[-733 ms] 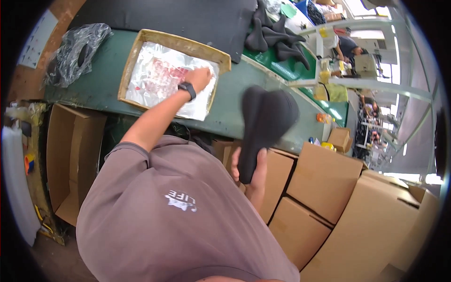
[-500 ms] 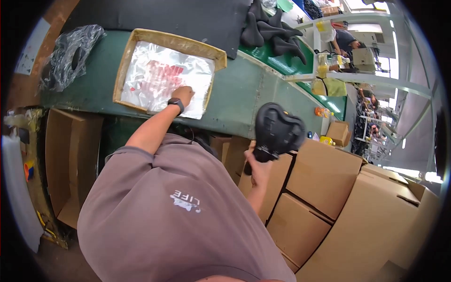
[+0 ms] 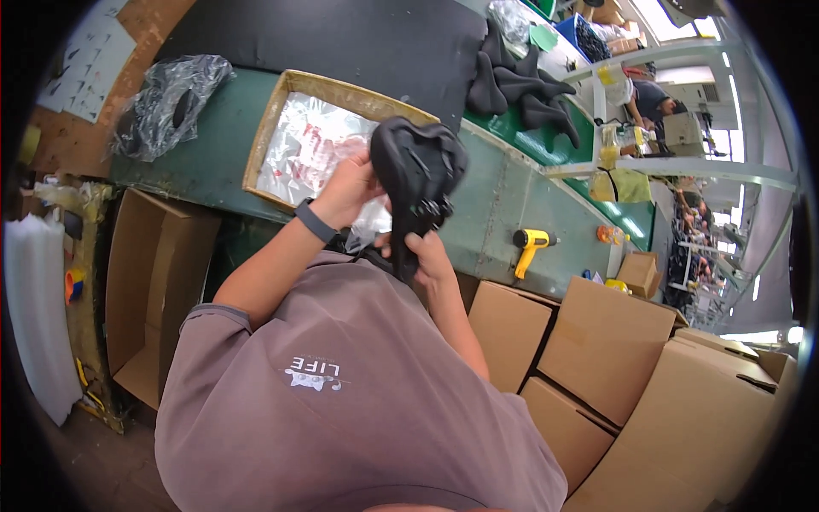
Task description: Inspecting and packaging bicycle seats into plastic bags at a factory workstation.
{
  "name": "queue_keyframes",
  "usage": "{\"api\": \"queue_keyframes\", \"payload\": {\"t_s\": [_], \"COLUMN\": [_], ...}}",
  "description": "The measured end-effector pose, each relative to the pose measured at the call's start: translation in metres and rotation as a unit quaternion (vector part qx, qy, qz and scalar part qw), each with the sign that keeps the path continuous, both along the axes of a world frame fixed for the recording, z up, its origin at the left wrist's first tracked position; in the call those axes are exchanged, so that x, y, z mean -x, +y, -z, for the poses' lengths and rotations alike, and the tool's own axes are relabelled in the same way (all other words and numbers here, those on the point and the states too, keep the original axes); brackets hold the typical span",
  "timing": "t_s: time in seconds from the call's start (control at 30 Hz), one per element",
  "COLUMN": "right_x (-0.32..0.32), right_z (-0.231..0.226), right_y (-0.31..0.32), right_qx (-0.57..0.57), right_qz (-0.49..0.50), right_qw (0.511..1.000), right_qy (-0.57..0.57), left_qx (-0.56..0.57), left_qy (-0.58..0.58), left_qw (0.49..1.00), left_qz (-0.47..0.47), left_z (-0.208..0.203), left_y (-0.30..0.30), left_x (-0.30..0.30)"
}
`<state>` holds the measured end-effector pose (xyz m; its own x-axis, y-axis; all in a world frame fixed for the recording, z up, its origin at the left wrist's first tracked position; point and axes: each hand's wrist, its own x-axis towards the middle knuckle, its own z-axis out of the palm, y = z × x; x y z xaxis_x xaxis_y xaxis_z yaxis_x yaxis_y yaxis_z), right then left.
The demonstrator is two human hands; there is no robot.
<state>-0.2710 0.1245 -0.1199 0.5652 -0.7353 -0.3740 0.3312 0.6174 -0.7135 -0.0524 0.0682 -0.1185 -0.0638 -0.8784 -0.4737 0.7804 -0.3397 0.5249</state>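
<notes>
While my right hand (image 3: 430, 258) holds the black pear-shaped padded saddle (image 3: 433, 162), steadying its nose helps.
Mid-frame, my left hand (image 3: 345, 189) is at its edge; whether gripping, I can't tell.

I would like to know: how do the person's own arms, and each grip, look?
Left grip and right grip are human hands without gloves. The left wrist wears a smooth dark grey strap; the right wrist shows none. A short mauve-brown left sleeve leaves that forearm uncovered; the right forearm is bare too.
</notes>
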Motion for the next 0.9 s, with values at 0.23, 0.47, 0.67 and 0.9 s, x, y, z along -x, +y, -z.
{"api": "queue_keyframes", "payload": {"t_s": [0.23, 0.47, 0.67, 0.9], "right_x": [-0.046, -0.035, -0.014, 0.068], "right_z": [-0.045, -0.069, -0.075, -0.064], "right_y": [-0.038, -0.065, -0.066, -0.088], "right_qx": [0.024, 0.097, 0.071, 0.165], "right_qz": [-0.086, -0.031, -0.005, 0.084], "right_qw": [0.996, 0.994, 0.996, 0.959], "right_qy": [0.031, -0.034, 0.062, 0.213], "left_qx": [0.034, 0.117, 0.003, 0.071], "left_qy": [-0.005, -0.287, 0.229, 0.055], "left_qw": [0.999, 0.947, 0.968, 0.995], "left_qz": [-0.030, -0.081, -0.100, 0.048], "left_z": [-0.033, -0.057, -0.041, -0.023], "left_y": [0.032, 0.056, 0.007, -0.083], "left_x": [-0.112, -0.089, -0.072, -0.099]}}
